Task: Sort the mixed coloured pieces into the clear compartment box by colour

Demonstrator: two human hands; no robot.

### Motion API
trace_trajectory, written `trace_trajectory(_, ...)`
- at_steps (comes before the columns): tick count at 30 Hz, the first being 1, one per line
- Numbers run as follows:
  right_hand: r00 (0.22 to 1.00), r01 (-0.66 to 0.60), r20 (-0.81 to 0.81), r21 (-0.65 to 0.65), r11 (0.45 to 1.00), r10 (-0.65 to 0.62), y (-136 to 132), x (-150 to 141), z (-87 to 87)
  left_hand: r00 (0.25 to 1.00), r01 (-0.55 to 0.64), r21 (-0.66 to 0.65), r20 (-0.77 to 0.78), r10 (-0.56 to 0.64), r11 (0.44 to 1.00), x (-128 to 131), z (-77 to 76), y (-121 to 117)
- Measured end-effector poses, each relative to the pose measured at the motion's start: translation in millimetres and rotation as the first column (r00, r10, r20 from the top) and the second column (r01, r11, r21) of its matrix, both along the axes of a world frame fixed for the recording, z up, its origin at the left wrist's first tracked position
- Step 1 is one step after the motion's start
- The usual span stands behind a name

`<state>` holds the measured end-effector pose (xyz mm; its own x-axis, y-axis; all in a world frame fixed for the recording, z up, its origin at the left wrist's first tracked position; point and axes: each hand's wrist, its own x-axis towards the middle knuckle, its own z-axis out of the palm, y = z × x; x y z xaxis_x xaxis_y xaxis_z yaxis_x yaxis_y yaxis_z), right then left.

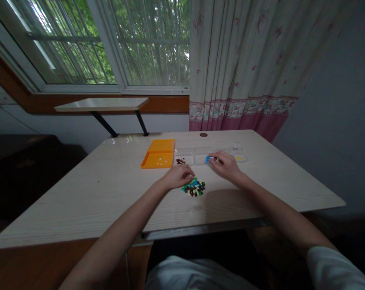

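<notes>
A heap of small mixed pieces (194, 187), brown, blue, green and pale, lies on the table near its front. My left hand (178, 176) rests at the heap's upper left edge with its fingers curled in; whatever they pinch is hidden. Over the clear compartment tray (200, 159), my right hand (226, 164) is closed on small blue pieces (208, 159) between thumb and fingers. Brown pieces (180, 160) sit in the tray's left compartment, and yellow pieces (238, 158) lie at its right end.
Left of the tray stands an open orange case (158, 154) with several white pieces in its near half. A raised shelf (102, 104) on black legs is at the table's back left. The wooden table (110, 197) ends at a front edge close to my body.
</notes>
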<state>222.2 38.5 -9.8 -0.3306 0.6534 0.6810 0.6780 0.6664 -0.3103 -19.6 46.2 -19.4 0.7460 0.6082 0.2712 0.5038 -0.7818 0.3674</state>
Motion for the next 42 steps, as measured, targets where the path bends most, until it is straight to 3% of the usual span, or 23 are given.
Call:
trace_trajectory(11, 0.997, 0.067, 0.033, 0.018, 0.998, -0.068, 2, 3, 3.6, 1.000, 0.013, -0.032, -0.001, -0.013, 0.999, 2, 1.6, 0)
trace_trajectory(20, 0.959, 0.278, 0.077, -0.100, 0.955, -0.271, 26, 13, -14.4, 0.996, -0.036, -0.066, 0.083, 0.042, 0.997, 3, 0.3, 0)
trace_trajectory(23, 0.971, 0.230, 0.097, -0.118, 0.966, -0.220, 24, 10, -14.9, 0.972, -0.098, -0.108, 0.201, 0.118, 0.989, 7, 4.1, -2)
trace_trajectory(30, 0.989, -0.061, 0.128, -0.140, 0.988, 0.079, -1, -22, -15.5, 0.871, -0.118, -0.190, 0.451, 0.193, 0.975, 15, 4.3, -5)
trace_trajectory(42, 0.983, -0.179, 0.032, -0.024, 0.984, 0.180, -5, -28, -19.5, 0.865, -0.110, -0.210, 0.462, 0.197, 0.971, 16, -0.7, -3)
